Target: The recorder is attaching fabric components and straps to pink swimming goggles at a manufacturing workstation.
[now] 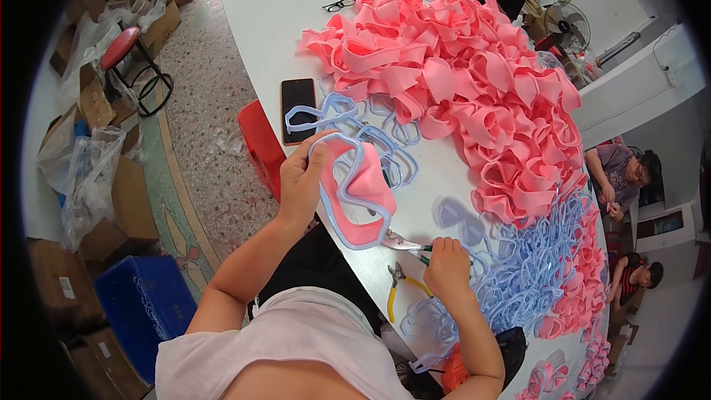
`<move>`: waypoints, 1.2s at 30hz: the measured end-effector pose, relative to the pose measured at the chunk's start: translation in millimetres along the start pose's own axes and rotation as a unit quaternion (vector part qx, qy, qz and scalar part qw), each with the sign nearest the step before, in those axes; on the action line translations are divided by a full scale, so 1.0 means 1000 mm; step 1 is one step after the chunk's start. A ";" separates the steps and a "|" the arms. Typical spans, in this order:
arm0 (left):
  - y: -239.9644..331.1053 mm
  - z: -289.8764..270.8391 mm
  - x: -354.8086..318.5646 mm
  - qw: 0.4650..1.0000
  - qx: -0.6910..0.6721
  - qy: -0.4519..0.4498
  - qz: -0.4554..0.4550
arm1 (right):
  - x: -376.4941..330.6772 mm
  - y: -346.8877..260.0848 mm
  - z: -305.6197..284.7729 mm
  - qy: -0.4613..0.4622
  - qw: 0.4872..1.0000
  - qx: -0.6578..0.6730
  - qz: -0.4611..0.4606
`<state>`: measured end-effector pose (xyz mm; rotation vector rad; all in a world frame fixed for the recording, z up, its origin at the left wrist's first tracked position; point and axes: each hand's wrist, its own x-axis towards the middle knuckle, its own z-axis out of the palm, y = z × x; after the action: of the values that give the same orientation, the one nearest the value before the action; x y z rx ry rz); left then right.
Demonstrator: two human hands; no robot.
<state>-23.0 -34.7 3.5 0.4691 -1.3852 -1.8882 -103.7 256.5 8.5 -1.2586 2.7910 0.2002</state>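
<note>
My left hand (300, 181) is closed on a goggle frame (346, 231), a light blue wavy rim with a pink soft band inside it, held up over the table edge. My right hand (449, 270) is wrapped round the green handles of a pair of pliers (401, 242). The pliers' metal jaws meet the lower right edge of the goggle frame; whether they grip it I cannot tell. Beside my right hand lie yellow-handled cutters (395, 292). Several loose light blue frames (392, 159) rest just beyond my left hand.
A large heap of pink bands (444, 67) covers the white table (255, 15). A pile of light blue frames (518, 267) sits to the right. Near the left edge is a phone (298, 107), farther off eyeglasses (339, 4). A red stool (259, 148) and blue bin (148, 300) stand left.
</note>
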 end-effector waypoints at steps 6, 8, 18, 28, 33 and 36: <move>-0.005 0.006 -0.002 1.000 -0.007 -0.001 -0.003 | 0.005 -0.014 0.018 0.017 1.000 0.014 0.011; -0.008 0.008 0.000 0.997 -0.056 0.031 -0.045 | 0.006 -0.016 0.018 0.014 0.999 0.028 0.017; 0.007 0.015 -0.018 0.999 -0.005 -0.048 -0.012 | 0.046 -0.025 -0.063 0.036 0.882 0.470 -0.027; 0.009 0.016 -0.028 0.994 0.005 -0.112 0.013 | 0.059 -0.042 -0.083 -0.075 0.693 0.715 -0.053; 0.003 0.018 -0.030 0.992 0.048 -0.098 0.060 | 0.066 -0.054 -0.094 0.093 0.908 0.408 -0.029; 0.011 0.027 -0.030 0.985 0.093 -0.078 0.125 | 0.063 -0.058 -0.099 0.131 0.938 0.320 -0.012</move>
<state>-17.3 3.4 19.4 0.2253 -1.6505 -1.6286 -103.2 156.7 94.0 -1.1957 2.6652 -0.8660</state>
